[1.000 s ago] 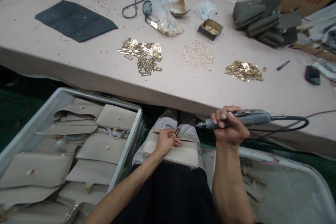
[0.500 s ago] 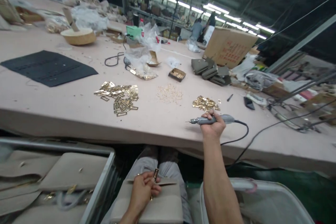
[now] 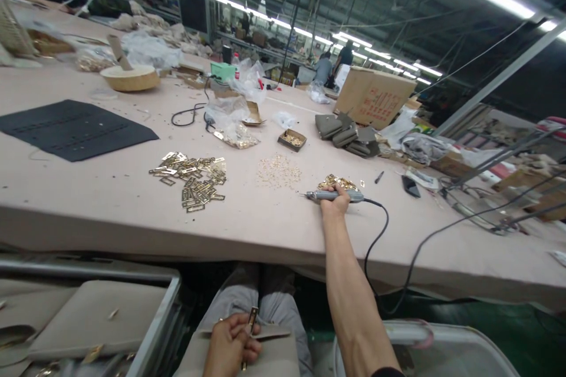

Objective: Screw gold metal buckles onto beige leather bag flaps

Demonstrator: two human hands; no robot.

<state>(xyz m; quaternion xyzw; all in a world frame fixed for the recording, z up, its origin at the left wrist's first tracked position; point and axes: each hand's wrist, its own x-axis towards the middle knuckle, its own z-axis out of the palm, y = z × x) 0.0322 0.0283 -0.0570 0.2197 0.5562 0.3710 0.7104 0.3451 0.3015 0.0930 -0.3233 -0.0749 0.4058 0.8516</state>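
Note:
My right hand (image 3: 335,202) is wrapped round a grey electric screwdriver (image 3: 315,195), its thin tip pointing left towards scattered tiny screws (image 3: 279,171) on the table. A small pile of gold metal fittings (image 3: 338,181) lies just behind that hand. Low in the view, my left hand (image 3: 234,339) pinches a rectangular gold metal plate (image 3: 252,317) that stands upright at the slit of a beige bag (image 3: 274,353) on my lap. Part of the bag is cut off by the lower edge. Further left on the table is a heap of rectangular gold frames (image 3: 194,179).
A metal-edged bin (image 3: 163,312) of beige bags stands at my left, a white tub (image 3: 460,341) at my right. The table holds a black sheet (image 3: 75,129), a small box of screws (image 3: 292,139), grey pouches (image 3: 347,132) and a carton (image 3: 375,94). The screwdriver's cord (image 3: 385,224) trails right.
My right hand has moved left and further over the table with the screwdriver, towards the scattered screws. My left hand keeps its pinch on the gold plate; the view has tilted up slightly.

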